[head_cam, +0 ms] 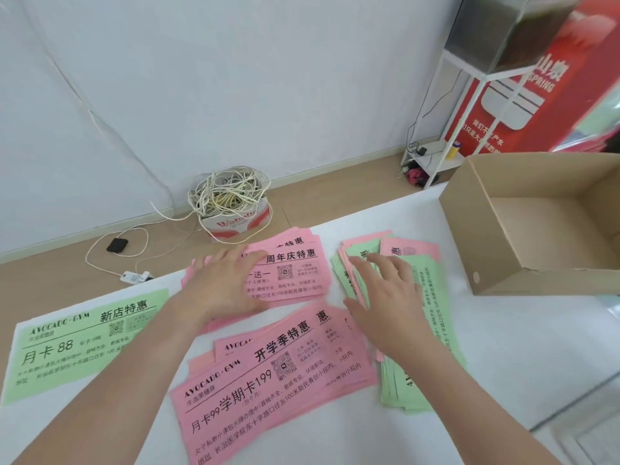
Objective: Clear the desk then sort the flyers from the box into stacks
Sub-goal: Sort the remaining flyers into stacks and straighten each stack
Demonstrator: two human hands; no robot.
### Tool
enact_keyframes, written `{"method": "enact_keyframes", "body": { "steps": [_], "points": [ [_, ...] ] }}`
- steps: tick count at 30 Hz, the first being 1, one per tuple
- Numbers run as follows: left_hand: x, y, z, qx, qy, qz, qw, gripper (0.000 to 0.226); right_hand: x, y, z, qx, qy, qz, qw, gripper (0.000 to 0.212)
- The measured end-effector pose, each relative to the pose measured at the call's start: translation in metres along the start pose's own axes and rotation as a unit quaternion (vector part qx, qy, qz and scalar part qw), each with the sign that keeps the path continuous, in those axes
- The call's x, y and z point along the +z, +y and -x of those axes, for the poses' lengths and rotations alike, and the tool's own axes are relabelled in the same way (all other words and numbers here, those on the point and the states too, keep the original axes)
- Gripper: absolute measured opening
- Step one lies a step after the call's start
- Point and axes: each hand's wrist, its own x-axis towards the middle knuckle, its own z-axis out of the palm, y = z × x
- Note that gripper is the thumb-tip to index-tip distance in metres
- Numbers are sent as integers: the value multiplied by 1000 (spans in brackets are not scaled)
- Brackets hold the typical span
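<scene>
Pink and green flyers lie on a white desk [503, 347]. My left hand [224, 283] rests flat, fingers spread, on the far pink stack [295, 273]. A nearer pink stack [275, 380] lies in front of me. My right hand [385, 297] rests with straight fingers on a mixed pile of green and pink flyers [432, 297] to the right. A single green flyer [84, 340] lies at the left. The open cardboard box [536, 229] stands at the far right, with no flyers visible inside.
Beyond the desk's far edge, on the wooden floor, stand a small box full of tangled white cable [231, 199], a power strip [134, 276] and a black adapter [117, 245]. A white metal rack [446, 129] and a red sign [536, 95] are at the back right.
</scene>
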Motion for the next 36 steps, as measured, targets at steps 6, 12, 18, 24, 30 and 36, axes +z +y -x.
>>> {"method": "enact_keyframes", "body": {
  "steps": [6, 12, 18, 24, 30, 36],
  "points": [
    [8, 50, 35, 49, 67, 77, 994, 73, -22, 79, 61, 203, -61, -42, 976, 90],
    [44, 109, 83, 110, -20, 41, 993, 86, -13, 94, 62, 175, -44, -76, 981, 84],
    [17, 180, 60, 124, 47, 75, 988, 73, -12, 103, 74, 116, -12, -67, 991, 59],
    [-2, 240, -37, 128, 30, -20, 991, 102, -15, 111, 80, 75, 4, -19, 997, 54],
    [-6, 256, -38, 105, 15, -29, 994, 92, -30, 131, 56, 12, 14, 5, 1000, 94],
    [-6, 257, 29, 147, 157, 236, 947, 64, -74, 139, 25, -89, -5, 33, 996, 36]
  ]
}}
